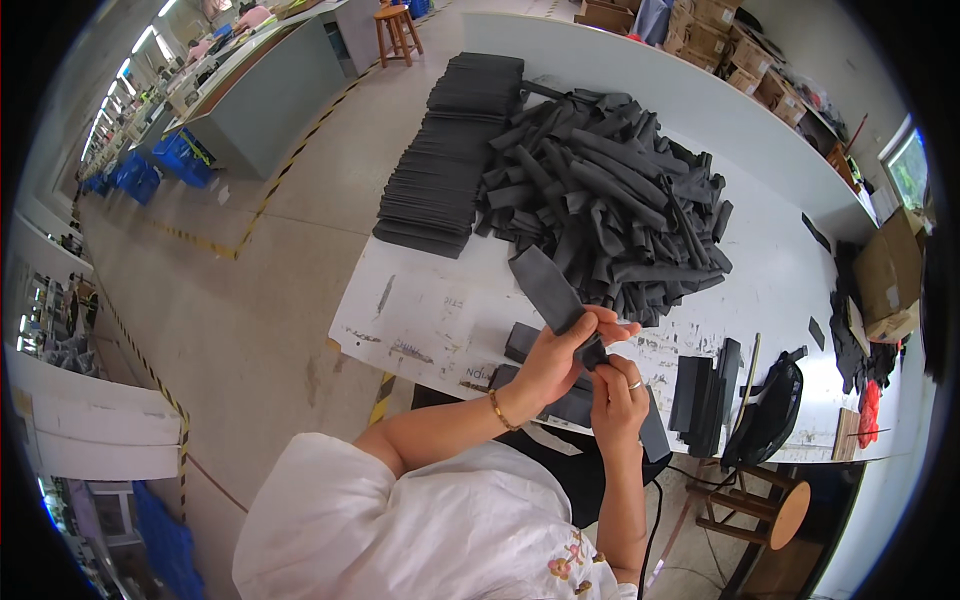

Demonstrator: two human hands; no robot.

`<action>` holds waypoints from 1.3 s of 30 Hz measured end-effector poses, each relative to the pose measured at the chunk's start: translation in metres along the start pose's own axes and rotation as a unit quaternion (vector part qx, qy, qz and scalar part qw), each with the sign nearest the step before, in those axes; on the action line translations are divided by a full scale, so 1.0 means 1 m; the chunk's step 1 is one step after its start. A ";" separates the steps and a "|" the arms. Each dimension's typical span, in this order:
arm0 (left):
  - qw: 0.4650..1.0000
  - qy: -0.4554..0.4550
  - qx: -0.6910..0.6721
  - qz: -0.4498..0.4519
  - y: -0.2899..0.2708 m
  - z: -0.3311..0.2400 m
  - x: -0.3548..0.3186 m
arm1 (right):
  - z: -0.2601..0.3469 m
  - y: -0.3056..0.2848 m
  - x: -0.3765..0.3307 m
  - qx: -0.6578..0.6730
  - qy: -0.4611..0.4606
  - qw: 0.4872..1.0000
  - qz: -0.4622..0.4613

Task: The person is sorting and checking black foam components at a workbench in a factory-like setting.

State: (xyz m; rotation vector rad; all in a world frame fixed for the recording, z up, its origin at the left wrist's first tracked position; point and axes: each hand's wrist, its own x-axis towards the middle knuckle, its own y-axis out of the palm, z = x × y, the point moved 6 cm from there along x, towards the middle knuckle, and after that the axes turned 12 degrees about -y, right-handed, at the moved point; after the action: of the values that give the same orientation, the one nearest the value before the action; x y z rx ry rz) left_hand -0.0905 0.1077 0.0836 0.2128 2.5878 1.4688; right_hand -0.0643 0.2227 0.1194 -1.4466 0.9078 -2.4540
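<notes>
A dark grey fabric strip (548, 287) is held up over the table's near edge. My left hand (557, 358) grips it around the middle, thumb on top and some fingers stretched out beyond. At the strip's lower end, my right hand (617, 388), with a ring on one finger, pinches the cloth; the fingertips partly hide that end. Just beyond my hands lies a big loose heap of similar dark strips (610, 190). To its left runs a long, neatly overlapped row of flat strips (440, 150). More dark pieces (573, 405) lie under my forearms, partly covered.
The white table (400, 310) has a raised back panel (780, 140). On its right are stacked dark strips (703, 395), a thin stick (747, 385) and a black bag (770, 408). A wooden stool (785, 513) stands below. Cardboard boxes (890, 270) sit farther right.
</notes>
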 end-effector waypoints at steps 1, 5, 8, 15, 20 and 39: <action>1.000 0.004 -0.002 0.004 -0.002 0.002 0.000 | 0.001 0.001 0.001 0.003 -0.004 1.000 0.002; 1.000 0.001 -0.010 0.006 -0.007 0.004 0.000 | 0.001 0.004 0.003 0.007 -0.034 0.999 0.012; 1.000 0.004 -0.013 -0.004 -0.010 0.007 0.001 | 0.000 0.007 0.004 0.013 -0.024 0.999 0.022; 1.000 0.002 -0.016 -0.009 -0.012 0.009 -0.001 | -0.003 0.013 0.003 0.013 -0.019 1.000 0.021; 0.999 -0.014 -0.023 -0.029 -0.016 0.009 0.000 | -0.007 0.020 -0.005 0.073 0.119 0.990 0.029; 0.997 0.048 -0.005 -0.063 -0.058 -0.036 0.000 | -0.028 -0.008 -0.025 0.210 0.260 0.922 -0.195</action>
State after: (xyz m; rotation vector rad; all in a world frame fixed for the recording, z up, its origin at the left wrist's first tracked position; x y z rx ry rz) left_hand -0.1004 0.0482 0.0520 -0.0237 2.6129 1.4830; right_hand -0.0731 0.2513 0.0951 -0.9035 0.1085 -3.1465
